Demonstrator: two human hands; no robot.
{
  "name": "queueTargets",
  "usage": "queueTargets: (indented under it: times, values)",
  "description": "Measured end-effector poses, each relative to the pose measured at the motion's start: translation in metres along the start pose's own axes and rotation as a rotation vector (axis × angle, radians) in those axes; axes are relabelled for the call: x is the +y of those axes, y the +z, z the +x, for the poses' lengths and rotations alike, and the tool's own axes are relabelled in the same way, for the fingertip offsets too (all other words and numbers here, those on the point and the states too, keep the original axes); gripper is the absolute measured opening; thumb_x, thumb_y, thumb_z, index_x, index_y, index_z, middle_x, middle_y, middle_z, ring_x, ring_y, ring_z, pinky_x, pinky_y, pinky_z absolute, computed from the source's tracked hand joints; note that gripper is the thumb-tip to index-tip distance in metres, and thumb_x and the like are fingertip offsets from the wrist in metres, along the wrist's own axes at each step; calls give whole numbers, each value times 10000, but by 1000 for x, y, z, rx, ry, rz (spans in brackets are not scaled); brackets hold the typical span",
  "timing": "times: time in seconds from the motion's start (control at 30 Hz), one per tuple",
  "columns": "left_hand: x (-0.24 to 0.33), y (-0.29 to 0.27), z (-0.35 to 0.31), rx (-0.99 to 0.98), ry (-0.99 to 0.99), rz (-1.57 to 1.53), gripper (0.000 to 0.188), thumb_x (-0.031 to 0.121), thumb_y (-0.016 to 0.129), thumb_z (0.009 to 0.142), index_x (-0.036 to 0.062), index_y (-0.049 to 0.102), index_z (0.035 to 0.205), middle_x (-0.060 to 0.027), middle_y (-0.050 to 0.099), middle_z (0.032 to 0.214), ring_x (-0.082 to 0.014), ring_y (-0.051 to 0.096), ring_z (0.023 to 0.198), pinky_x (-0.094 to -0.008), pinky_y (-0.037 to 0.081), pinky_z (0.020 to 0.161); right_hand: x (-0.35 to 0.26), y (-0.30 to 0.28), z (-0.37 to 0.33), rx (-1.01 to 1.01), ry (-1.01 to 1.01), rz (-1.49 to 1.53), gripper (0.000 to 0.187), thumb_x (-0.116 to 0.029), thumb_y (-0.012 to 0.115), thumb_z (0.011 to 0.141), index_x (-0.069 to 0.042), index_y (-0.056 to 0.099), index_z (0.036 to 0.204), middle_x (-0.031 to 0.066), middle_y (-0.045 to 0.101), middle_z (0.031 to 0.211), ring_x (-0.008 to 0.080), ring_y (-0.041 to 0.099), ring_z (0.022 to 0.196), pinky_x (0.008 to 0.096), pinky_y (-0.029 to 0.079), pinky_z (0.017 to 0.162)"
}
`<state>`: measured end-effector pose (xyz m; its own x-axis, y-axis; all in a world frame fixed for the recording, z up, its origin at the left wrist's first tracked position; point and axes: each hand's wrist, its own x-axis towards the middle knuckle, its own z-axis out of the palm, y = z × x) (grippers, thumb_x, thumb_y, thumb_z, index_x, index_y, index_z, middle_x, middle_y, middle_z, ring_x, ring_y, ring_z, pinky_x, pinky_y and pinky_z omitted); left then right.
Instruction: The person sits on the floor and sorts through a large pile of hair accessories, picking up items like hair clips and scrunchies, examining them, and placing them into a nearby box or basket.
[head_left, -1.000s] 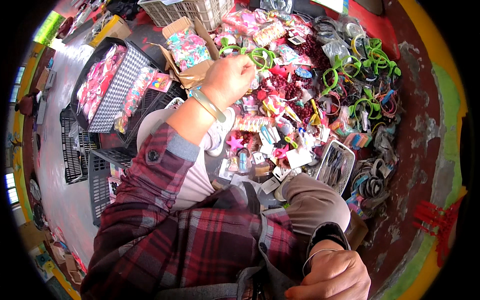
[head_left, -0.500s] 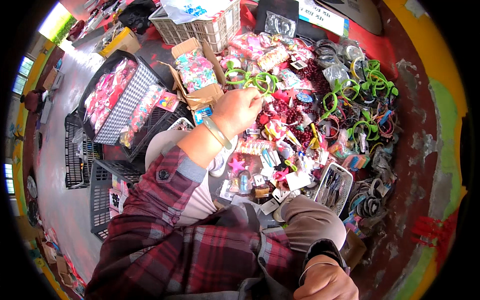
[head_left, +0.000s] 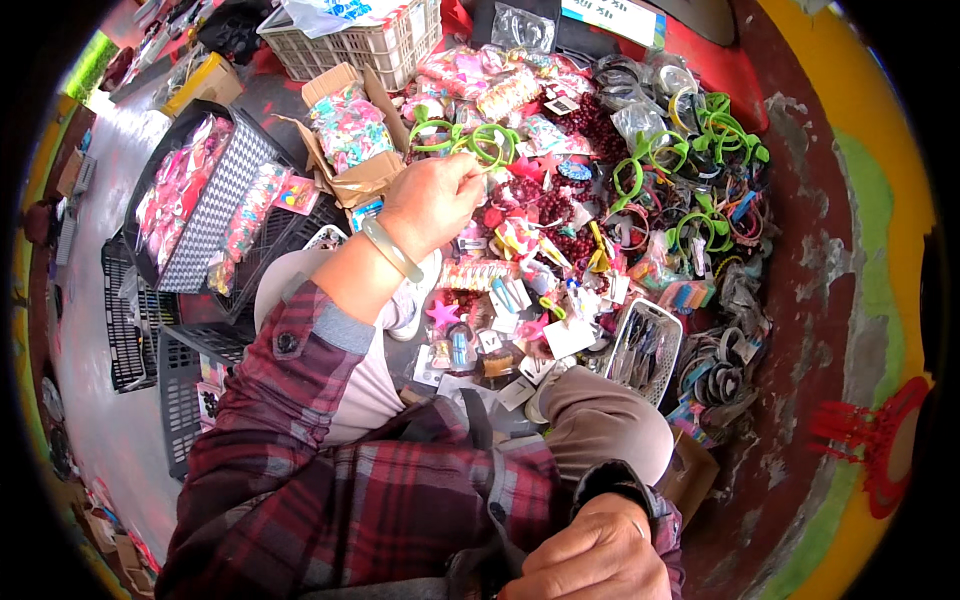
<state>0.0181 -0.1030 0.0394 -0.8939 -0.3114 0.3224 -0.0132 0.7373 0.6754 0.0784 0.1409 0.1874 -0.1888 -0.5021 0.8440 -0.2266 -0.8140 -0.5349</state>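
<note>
- The left hand [head_left: 432, 200] reaches out over the heap of trinkets, fingers [head_left: 462, 172] pinched on the rim of a green ring-shaped hair band [head_left: 490, 145].
- The band sits at the fingertips, just above them, touching 1 more green hoop beside it.
- A pale jade bangle [head_left: 391, 248] circles the left wrist.
- The right hand [head_left: 600, 555] lies low by the lap, fingers curled; what they grip, I cannot tell.
- A white mesh tray [head_left: 645, 350] lies well right of the left fingers.

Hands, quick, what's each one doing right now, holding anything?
Left hand: fingers pinched on a green ring-shaped hair accessory above the pile of trinkets.
Right hand: closed low near the lap; whether it holds anything cannot be told.
</note>
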Motion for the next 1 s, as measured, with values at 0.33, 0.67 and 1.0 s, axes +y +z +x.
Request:
queueTargets:
  times: [0.33,0.67,1.0]
  values:
    - [4,1,-1,-36,-34,6,136,153,570,810,20,574,777,-94,552,577,-192,534,496,-307,401,477,6,13,-6,78,-6,11,232,-58,412,832,92,573,760,181,599,743,229,579,579,280,428,470]
    - [8,9,0,-65,-7,14,142,171,568,797,31,573,776,-118,552,593,-224,555,526,-321,411,499,3,13,-16,-25,-10,38,225,-111,470,839,62,590,760,143,588,716,204,560,566,256,394,453]
    - [-2,21,4,-126,23,96,209,246,490,780,68,594,745,-149,607,700,-356,583,678,-434,464,613,18,-49,-49,4,240,-9,155,-93,534,777,32,613,730,77,592,620,169,533,459,257,422,425]
